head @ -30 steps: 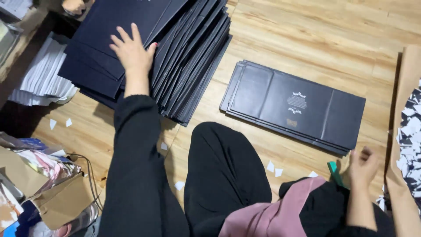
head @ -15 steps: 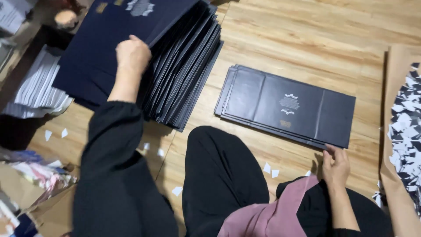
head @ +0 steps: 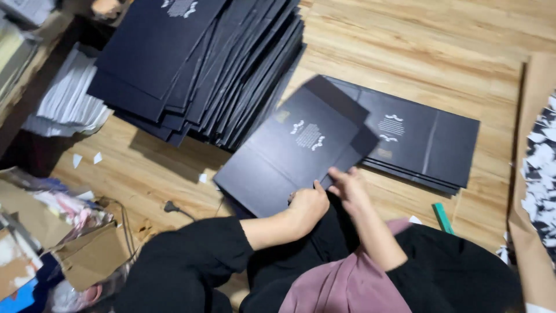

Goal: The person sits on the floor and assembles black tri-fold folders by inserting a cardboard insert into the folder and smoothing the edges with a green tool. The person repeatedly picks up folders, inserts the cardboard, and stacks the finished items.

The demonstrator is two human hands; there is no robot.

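Seen from above, seated on a wooden floor (head: 440,52) with dark-trousered legs folded near the bottom edge. Both hands close together at the near edge of one flat dark navy box blank (head: 289,153), which lies tilted across the middle of the floor with pale ornamental print on its face. Left hand (head: 307,206) curled on that near edge, thumb up against the card; right hand (head: 347,185) just beside it, fingers pinching the same edge, though slightly blurred, so the exact grip hard to make out. Far left, a large fanned stack of flat blanks (head: 197,64), tall and many, apparently the supply. Right of the held blank and partly under its far corner, a much lower, squared pile of folded panels (head: 428,139), only a few thick. Judging by the two heaps, only a small share handled, most left. Scattered about: white paper scraps (head: 84,159) on the boards at left, a pile of white sheets (head: 66,98) far left, a black cable plug (head: 169,206) near the knee, crumpled cardboard and wrappers (head: 63,243) near left, a green strip (head: 445,218) near right, brown paper (head: 530,174) along the right edge.
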